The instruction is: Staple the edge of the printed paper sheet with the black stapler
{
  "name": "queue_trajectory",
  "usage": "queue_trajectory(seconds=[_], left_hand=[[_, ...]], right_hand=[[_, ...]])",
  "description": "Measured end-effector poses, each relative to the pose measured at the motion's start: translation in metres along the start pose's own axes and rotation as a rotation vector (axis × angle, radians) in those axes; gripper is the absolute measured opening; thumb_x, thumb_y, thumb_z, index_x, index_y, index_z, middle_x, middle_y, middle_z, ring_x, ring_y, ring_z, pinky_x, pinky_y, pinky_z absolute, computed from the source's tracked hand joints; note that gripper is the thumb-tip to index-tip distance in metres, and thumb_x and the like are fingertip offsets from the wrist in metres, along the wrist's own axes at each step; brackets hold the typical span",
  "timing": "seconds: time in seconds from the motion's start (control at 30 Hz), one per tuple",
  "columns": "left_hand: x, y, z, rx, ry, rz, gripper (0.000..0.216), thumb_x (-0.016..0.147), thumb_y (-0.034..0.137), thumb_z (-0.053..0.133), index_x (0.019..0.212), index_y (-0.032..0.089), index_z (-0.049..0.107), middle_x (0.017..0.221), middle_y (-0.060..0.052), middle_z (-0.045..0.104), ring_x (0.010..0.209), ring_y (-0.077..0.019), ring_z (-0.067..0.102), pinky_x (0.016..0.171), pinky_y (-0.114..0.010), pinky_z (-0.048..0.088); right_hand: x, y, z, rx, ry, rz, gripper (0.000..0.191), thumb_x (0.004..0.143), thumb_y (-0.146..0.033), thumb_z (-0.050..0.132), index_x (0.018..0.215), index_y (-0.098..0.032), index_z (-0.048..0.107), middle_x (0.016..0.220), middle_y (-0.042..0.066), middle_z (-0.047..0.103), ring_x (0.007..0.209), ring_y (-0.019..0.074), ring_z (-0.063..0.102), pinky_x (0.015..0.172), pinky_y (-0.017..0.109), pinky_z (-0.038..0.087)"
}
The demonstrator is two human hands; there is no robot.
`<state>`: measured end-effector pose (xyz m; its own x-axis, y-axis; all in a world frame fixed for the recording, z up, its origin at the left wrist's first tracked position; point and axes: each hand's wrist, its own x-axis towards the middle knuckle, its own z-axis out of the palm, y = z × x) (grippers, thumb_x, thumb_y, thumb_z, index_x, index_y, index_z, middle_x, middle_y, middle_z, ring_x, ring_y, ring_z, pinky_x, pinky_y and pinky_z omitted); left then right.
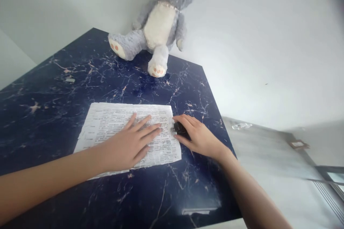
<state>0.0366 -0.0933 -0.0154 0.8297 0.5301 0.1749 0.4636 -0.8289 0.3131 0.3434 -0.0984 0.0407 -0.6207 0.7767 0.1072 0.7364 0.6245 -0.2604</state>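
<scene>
We have white paper covered in fine dark print (107, 125) lying flat on a glossy dark-blue tabletop with white marble-like veining (53, 121), its long axis running left to right across our view and its printed lines following much the same direction. Our left hand (134, 145) rests palm down on it with the fingers spread apart, pointing right and slightly away from us, so the paper lies directly beneath that hand and shows beyond it on the far and right sides. Our right hand (200, 136) is closed around a small black object with a shiny end (183, 129), thumb on the near side and fingers on the far side. We see this object at the paper's right edge, its long axis roughly crosswise and its shiny end pointing left, towards the left hand's fingertips; we cannot tell whether it grips the paper. Beyond the paper, a grey plush bear with a cream belly (161, 21) sits against a pale wall (255, 43), its feet on the tabletop. Near the far left lies a small pale piece (70, 80).
</scene>
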Motion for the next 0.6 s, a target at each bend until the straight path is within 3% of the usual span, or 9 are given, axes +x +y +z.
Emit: queue_trajectory(seconds=[0.07,0.23,0.33,0.5,0.6], left_hand=[[0.0,-0.001,0.001,-0.004,0.013,-0.001,0.067,0.112,0.035,0.046,0.175,0.031,0.022,0.174,-0.004,0.041,0.167,-0.0385,0.021,0.136,-0.067,0.0],[0.0,-0.001,0.0,-0.017,-0.009,-0.014,0.066,0.112,0.038,0.045,0.174,0.03,0.023,0.175,-0.004,0.04,0.167,-0.0397,0.02,0.135,-0.068,-0.001],[0.0,0.0,0.0,-0.018,-0.024,-0.014,0.065,0.112,0.037,0.044,0.174,0.029,0.025,0.176,-0.003,0.039,0.168,-0.0394,0.019,0.135,-0.068,-0.002],[-0.001,-0.002,0.001,-0.006,0.002,-0.006,0.057,0.112,0.037,0.045,0.167,0.026,0.041,0.174,-0.005,0.042,0.168,-0.0376,0.021,0.136,-0.065,-0.001],[0.0,-0.001,0.0,-0.013,-0.005,-0.02,0.053,0.111,0.035,0.048,0.162,0.023,0.048,0.174,-0.008,0.042,0.167,-0.0385,0.022,0.136,-0.066,0.003]], right_hand=[[-0.005,0.019,-0.008,0.093,-0.044,-0.058,0.045,0.106,-0.034,0.063,0.148,-0.023,0.054,0.133,0.013,0.07,0.12,0.029,0.068,0.101,0.048,0.057],[-0.013,0.059,-0.015,0.181,-0.104,-0.053,0.016,0.104,-0.031,0.065,0.117,-0.023,0.068,0.103,0.006,0.073,0.095,0.0226,0.068,0.084,0.039,0.056],[-0.016,0.077,-0.019,0.171,-0.069,0.003,0.019,0.101,-0.035,0.069,0.115,-0.022,0.07,0.101,0.006,0.073,0.092,0.0218,0.067,0.081,0.037,0.054],[-0.022,0.097,-0.025,0.261,-0.033,0.044,0.032,0.094,-0.048,0.079,0.11,-0.021,0.073,0.101,0.006,0.074,0.085,0.0198,0.065,0.076,0.034,0.052],[-0.025,0.099,-0.021,0.273,0.113,0.118,0.031,0.091,-0.048,0.083,0.102,-0.02,0.075,0.088,0.003,0.069,0.076,0.0181,0.059,0.07,0.034,0.048]])
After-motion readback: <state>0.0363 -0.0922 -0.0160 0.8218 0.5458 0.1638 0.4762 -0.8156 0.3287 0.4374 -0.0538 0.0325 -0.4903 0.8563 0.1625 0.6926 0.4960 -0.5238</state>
